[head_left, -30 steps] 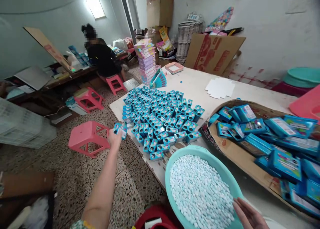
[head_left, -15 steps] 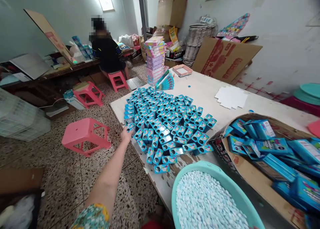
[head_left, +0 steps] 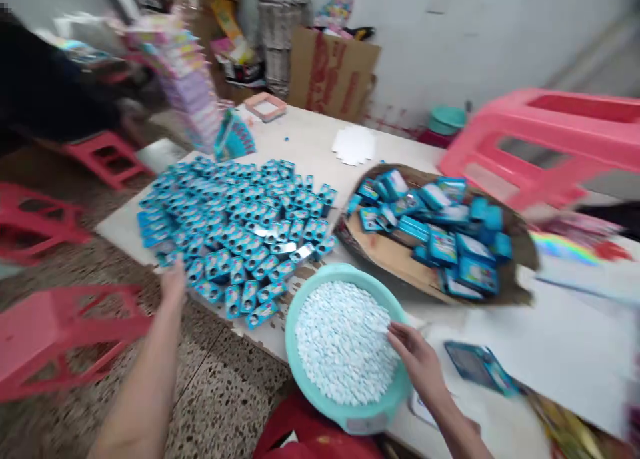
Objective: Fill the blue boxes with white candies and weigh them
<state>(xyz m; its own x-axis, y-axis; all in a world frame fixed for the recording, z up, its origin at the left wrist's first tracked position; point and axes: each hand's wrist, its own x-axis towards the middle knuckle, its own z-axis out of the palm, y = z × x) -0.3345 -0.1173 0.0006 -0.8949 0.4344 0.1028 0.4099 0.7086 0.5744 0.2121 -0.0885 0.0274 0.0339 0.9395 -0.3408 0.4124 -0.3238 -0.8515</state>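
My left hand (head_left: 173, 276), smeared by motion, is at the near-left edge of a large cluster of small blue boxes (head_left: 235, 235). It seems to touch the outermost ones, and its fingers cannot be made out. At the right rim of a turquoise basin (head_left: 295, 372) is my right hand (head_left: 411, 345). Its fingers reach over the rim toward the pale blue and white pellets (head_left: 345, 342) that fill the basin, thumb slightly apart from the forefinger. Nothing shows between those fingers. The blue boxes stand packed upright, each with a dark round spot on top.
A cut-down carton (head_left: 380, 249) holds jumbled blue boxes behind the basin. A pink stool (head_left: 530, 139) is at the right. Pink and purple boxes (head_left: 187, 85) form a stack at the back left. More pink stools (head_left: 45, 332) stand on the floor, and a seated person's dark clothing (head_left: 45, 85) shows.
The view has swung to the right. My right hand has come into sight at the basin, along with the stool on the right. My left hand stays by the near-left boxes.
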